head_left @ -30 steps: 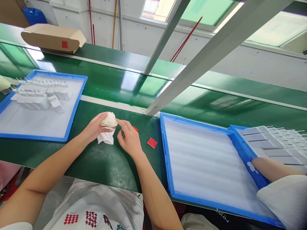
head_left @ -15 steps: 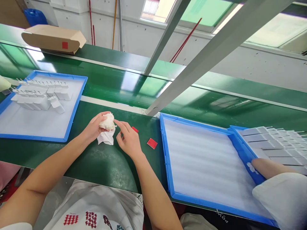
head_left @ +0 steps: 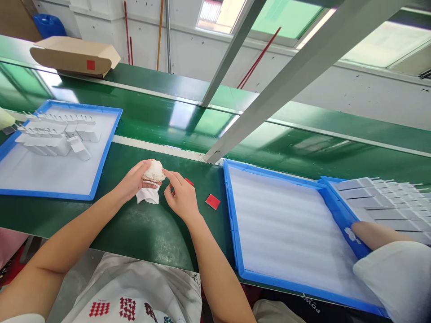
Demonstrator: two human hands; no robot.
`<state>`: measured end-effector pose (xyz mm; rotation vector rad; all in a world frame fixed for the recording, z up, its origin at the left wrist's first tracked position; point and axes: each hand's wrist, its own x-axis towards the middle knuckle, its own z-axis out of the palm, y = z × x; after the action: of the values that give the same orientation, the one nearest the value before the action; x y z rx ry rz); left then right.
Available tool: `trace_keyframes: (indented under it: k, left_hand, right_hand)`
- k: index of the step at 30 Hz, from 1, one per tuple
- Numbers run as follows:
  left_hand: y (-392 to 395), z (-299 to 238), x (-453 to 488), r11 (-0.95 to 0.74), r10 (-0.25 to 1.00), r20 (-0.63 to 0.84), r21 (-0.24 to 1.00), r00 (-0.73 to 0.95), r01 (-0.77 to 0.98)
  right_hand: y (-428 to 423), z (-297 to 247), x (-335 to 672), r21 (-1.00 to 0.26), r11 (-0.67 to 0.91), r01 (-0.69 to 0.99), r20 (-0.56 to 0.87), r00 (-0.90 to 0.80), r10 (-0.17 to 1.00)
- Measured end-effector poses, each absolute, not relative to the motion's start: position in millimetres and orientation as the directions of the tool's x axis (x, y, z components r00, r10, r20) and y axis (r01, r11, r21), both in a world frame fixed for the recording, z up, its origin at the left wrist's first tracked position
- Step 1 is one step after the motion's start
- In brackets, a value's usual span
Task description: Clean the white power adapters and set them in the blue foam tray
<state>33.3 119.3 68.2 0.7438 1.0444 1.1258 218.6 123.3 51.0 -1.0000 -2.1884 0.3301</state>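
Note:
A rounded, lumpy cream-white wad (head_left: 155,171) with a rough, brownish lower edge is gripped in my left hand (head_left: 136,177), fingers closed round its left side. My right hand (head_left: 181,194) touches the wad's right side with an outstretched index finger; its other fingers are curled and the thumb stands apart. Under the wad, a white crumpled cloth or tissue (head_left: 148,195) hangs or lies against the green table (head_left: 151,233); which one I cannot tell. A red square piece (head_left: 213,201) lies right of my right hand, and another red piece (head_left: 189,181) is partly hidden behind it.
On the left, a blue-rimmed tray (head_left: 96,179) holds rows of white blocks (head_left: 60,143) with thin pins. A blue-framed tray (head_left: 232,224) lies to the right; beyond it, a person's arm (head_left: 380,235) reaches over another tray of white parts (head_left: 387,197). A slanted post (head_left: 269,103) rises from the table.
The wad has turned slightly in my left hand and shifted a little to the right. My right index finger stays against it. The trays and red pieces have not moved.

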Motion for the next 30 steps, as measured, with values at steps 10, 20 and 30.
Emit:
trace_keyframes:
  k: [10,20,30]
  left_hand:
    - [124.7,66.9,30.5,0.416,0.908,-0.377,0.856,0.181,-0.306]
    - [123.3,66.1,30.5,0.428,0.902,-0.384,0.850,0.196,-0.308]
    - [124.1,66.8,29.4,0.429,0.903,-0.397,0.843,0.163,-0.324]
  right_hand:
    - [122.3,50.3,218.8,-0.488,0.653,0.579,0.475,-0.451,0.755]
    - [121.4,50.2,218.2,-0.480,0.658,0.580,0.476,-0.457,0.751]
    - [120.9,51.5,219.6,-0.513,0.614,0.600,0.453,-0.419,0.787]
